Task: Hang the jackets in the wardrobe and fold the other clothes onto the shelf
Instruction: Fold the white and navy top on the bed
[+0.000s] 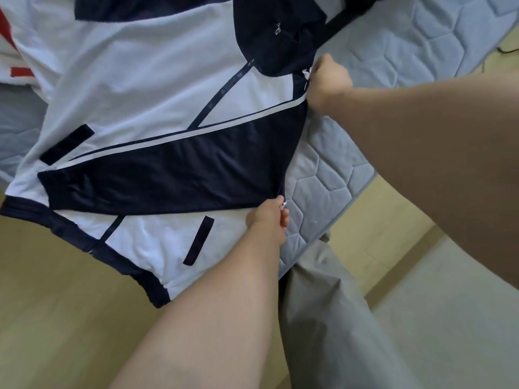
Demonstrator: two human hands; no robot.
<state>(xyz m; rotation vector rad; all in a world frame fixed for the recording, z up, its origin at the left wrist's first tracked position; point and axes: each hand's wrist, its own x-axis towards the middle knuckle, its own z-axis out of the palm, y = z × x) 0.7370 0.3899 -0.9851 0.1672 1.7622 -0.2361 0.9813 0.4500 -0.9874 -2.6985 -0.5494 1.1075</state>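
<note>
A white and navy zip jacket (157, 102) lies spread open on the blue quilted mattress (331, 175), its dark lining showing between the two front panels. My left hand (269, 217) pinches the jacket's front edge near the collar end, at the mattress side. My right hand (327, 80) is closed in a fist round the other front edge by the white zipper tape. The fabric between both hands is pulled taut. The jacket's hem hangs over the mattress edge toward the floor.
A white garment with red stripes (11, 37) lies at the far left on the mattress. Wooden floor (56, 304) shows below the bed. My grey trouser legs (331, 318) stand beside the mattress corner. A pale mat (449, 318) lies at the lower right.
</note>
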